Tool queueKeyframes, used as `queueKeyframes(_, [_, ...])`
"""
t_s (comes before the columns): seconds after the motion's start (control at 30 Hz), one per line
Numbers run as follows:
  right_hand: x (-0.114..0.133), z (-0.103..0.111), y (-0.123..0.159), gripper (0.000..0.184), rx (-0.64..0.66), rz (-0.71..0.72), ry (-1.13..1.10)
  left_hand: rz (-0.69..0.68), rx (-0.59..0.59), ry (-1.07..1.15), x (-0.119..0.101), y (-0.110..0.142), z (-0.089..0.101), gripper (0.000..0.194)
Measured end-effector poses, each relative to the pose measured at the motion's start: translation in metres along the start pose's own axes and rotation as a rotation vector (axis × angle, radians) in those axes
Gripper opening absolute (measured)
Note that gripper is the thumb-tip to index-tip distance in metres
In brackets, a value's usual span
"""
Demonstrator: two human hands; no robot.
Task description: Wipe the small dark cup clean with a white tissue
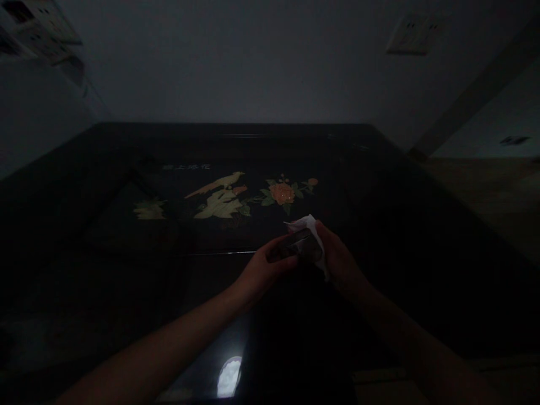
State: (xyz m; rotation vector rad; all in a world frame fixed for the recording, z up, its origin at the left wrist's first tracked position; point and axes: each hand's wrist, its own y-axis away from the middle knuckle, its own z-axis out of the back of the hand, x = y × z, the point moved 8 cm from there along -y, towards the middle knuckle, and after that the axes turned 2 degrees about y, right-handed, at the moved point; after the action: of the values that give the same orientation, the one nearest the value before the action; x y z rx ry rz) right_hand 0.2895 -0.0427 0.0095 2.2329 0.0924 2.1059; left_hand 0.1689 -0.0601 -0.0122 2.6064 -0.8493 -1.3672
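Observation:
My left hand (262, 267) is wrapped round a see-through object that looks like a clear drinking glass (304, 246), lying tilted sideways between my hands. A white tissue (321, 260) covers its right end. My right hand (342, 260) grips that tissue and presses it against the glass; most of its fingers are hidden behind tissue and glass. Both hands are above a dark, glossy tabletop (270, 146). Dim light blurs the exact shape of the glass.
Inlaid in the tabletop are a bird (219, 197) and a pink flower (282, 194). Wall sockets (409, 35) sit at the upper right, with more sockets (46, 34) at the upper left. A pale wall (236, 62) runs behind the table. Light reflects (230, 377) near the front.

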Motion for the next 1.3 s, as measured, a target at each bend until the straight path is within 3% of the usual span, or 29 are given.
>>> queueKeyframes(0.13, [-0.019,-0.003,0.001,0.045,-0.015,-0.201,-0.204,0.000,-0.015,-0.005,0.001,0.000,0.002,0.064])
queueKeyframes(0.23, [-0.016,-0.003,0.004,0.045,-0.028,-0.203,-0.182,-0.017,0.016,0.001,0.002,-0.001,0.000,0.063])
queueKeyframes(0.33, [0.002,-0.001,0.007,0.045,-0.024,-0.029,-0.007,-0.021,0.030,-0.011,0.002,-0.001,-0.001,0.063])
queueKeyframes(0.57, [0.053,-0.020,0.034,0.033,0.026,0.624,0.645,-0.014,-0.053,-0.085,0.002,-0.001,0.005,0.061])
queueKeyframes(0.73, [0.057,-0.028,0.041,0.034,0.057,0.747,0.807,-0.032,-0.072,-0.128,0.001,-0.002,0.006,0.058])
queueKeyframes(0.9, [0.051,-0.014,0.027,0.031,0.010,0.551,0.575,-0.031,-0.043,-0.121,0.002,-0.002,0.005,0.060])
queueKeyframes(1.07, [0.021,0.001,0.007,0.037,-0.037,0.146,0.210,-0.002,-0.005,-0.064,0.001,0.001,0.001,0.063])
queueKeyframes(1.2, [-0.006,-0.003,0.001,0.039,-0.012,-0.130,-0.149,-0.008,0.008,-0.047,0.003,0.000,0.001,0.065])
queueKeyframes(1.3, [-0.012,-0.005,0.001,0.043,-0.008,-0.183,-0.223,-0.019,0.018,-0.036,0.003,-0.002,0.001,0.064])
